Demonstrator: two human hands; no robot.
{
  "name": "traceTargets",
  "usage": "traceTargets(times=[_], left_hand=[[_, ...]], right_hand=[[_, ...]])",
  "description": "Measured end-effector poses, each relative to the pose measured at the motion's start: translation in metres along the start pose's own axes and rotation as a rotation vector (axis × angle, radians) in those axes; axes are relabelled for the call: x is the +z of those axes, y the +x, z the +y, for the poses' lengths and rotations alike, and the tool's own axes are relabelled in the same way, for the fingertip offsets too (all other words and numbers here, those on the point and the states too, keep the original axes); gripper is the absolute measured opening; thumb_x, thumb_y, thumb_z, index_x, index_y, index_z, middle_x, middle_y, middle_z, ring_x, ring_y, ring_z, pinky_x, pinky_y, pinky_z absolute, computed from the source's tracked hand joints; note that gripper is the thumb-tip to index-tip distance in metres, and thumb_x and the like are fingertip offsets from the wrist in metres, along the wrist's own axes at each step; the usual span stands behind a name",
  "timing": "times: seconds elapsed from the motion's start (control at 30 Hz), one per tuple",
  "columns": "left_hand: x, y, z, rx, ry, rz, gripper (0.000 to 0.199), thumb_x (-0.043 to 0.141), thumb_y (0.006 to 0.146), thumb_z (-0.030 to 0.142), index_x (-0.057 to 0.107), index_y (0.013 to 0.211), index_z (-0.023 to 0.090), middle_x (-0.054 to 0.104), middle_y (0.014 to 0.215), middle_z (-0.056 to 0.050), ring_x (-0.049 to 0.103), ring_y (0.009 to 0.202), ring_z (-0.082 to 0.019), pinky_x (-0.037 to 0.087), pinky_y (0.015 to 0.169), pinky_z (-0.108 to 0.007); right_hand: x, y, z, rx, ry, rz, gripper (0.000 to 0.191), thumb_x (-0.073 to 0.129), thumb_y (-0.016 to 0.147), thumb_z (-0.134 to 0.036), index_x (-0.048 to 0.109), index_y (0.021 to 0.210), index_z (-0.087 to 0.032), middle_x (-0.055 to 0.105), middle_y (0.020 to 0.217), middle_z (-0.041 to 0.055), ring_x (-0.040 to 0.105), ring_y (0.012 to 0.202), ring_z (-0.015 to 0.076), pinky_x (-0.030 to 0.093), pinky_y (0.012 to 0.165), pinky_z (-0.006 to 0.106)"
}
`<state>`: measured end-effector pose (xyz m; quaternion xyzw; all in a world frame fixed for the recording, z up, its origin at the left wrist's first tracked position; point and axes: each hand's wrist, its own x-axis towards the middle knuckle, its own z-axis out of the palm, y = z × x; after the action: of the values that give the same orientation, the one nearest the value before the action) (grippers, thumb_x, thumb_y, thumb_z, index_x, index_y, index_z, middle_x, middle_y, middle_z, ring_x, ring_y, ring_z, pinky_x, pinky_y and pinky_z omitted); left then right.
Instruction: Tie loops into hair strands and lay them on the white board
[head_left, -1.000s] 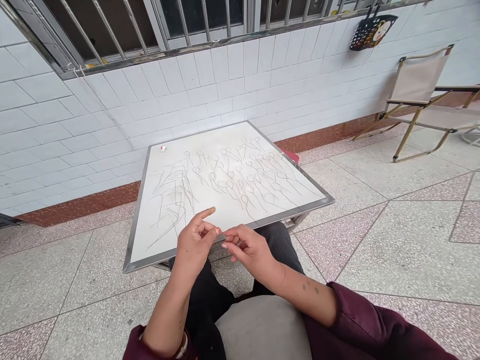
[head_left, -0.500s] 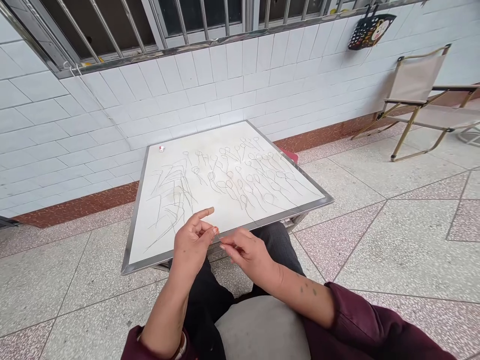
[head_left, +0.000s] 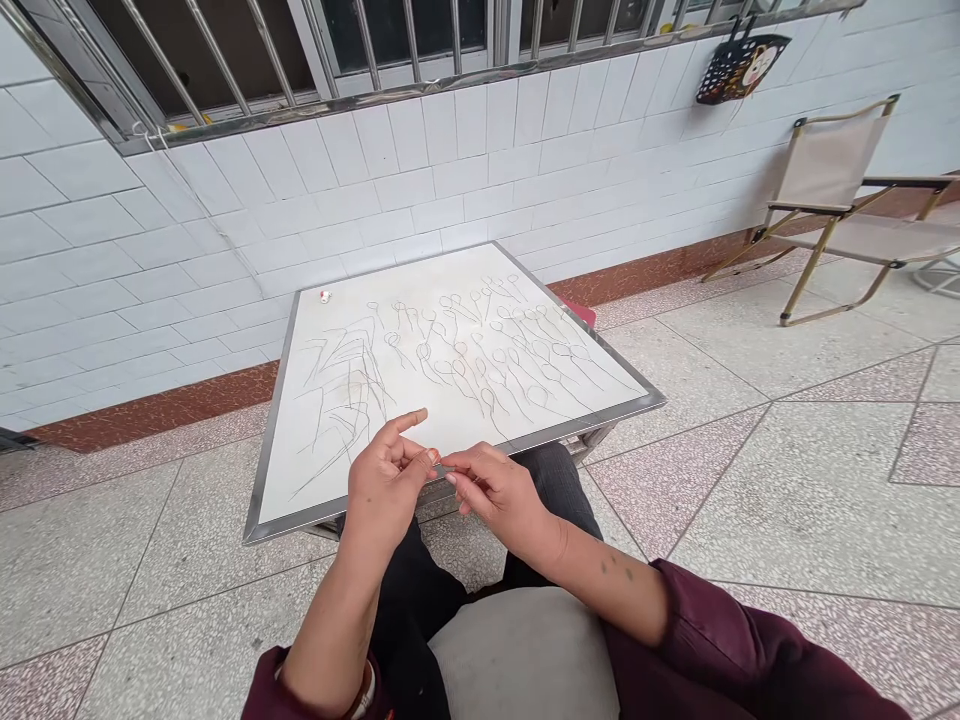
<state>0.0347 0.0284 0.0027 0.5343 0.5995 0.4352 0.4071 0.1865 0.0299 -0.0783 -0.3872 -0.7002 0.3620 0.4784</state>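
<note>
Over the near edge of the table my left hand (head_left: 386,488) pinches with thumb and forefinger, another finger stretched out above the tabletop. Reddish-orange colour shows at its thumb tip. Close against that tip is my right hand (head_left: 501,492), its fingers curled and its forefinger and thumb nearly together. Whatever lies between the fingertips is too thin to make out. Ahead of the hands, thin dark wires lie on the white table (head_left: 442,425). Wires with round loops (head_left: 489,398) and long tails cover the right and middle. Straight or bent wires (head_left: 349,405) lie crossed at the left.
A small red-and-white object (head_left: 325,297) lies at the table's far left corner. White tiled wall (head_left: 420,185) and a barred window rise behind. On the right are a folding chair (head_left: 832,170) and a hanging dotted bag (head_left: 739,72). My knees are under the table's near edge.
My right forefinger has risen slightly to my left thumb tip, and a small gap now shows between it and the right thumb. My left hand stays nearly still.
</note>
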Motion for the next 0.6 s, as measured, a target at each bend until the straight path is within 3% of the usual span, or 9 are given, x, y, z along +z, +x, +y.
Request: traceTargets(times=[0.17,0.4,0.6], left_hand=[[0.001,-0.001,0.004,-0.025,-0.021,0.026,0.049,0.072,0.074,0.034,0.065,0.120,0.020,0.067,0.067,0.002,0.065,0.066,-0.018,0.052,0.071,-0.032],[0.002,0.002,0.001,-0.043,-0.083,0.037,0.047,0.074,0.072,0.034,0.067,0.116,0.020,0.066,0.067,0.003,0.066,0.067,-0.018,0.054,0.074,-0.033],[0.003,0.003,0.001,-0.038,-0.164,0.043,0.046,0.074,0.071,0.030,0.068,0.115,0.019,0.065,0.065,0.004,0.064,0.068,-0.017,0.053,0.075,-0.032]], right_hand=[[0.005,0.001,0.003,-0.028,-0.116,-0.052,0.024,0.042,0.098,-0.022,0.063,0.110,-0.023,0.062,0.078,-0.0005,0.058,0.053,0.0098,0.051,0.059,0.024],[0.006,0.007,0.000,-0.025,-0.264,-0.071,0.022,0.042,0.098,-0.023,0.061,0.110,-0.022,0.066,0.071,-0.0006,0.060,0.059,0.0130,0.045,0.058,0.023],[0.011,0.005,0.003,0.028,-0.166,-0.056,0.020,0.038,0.100,-0.025,0.057,0.105,-0.023,0.063,0.069,-0.0021,0.061,0.057,0.0122,0.046,0.058,0.023]])
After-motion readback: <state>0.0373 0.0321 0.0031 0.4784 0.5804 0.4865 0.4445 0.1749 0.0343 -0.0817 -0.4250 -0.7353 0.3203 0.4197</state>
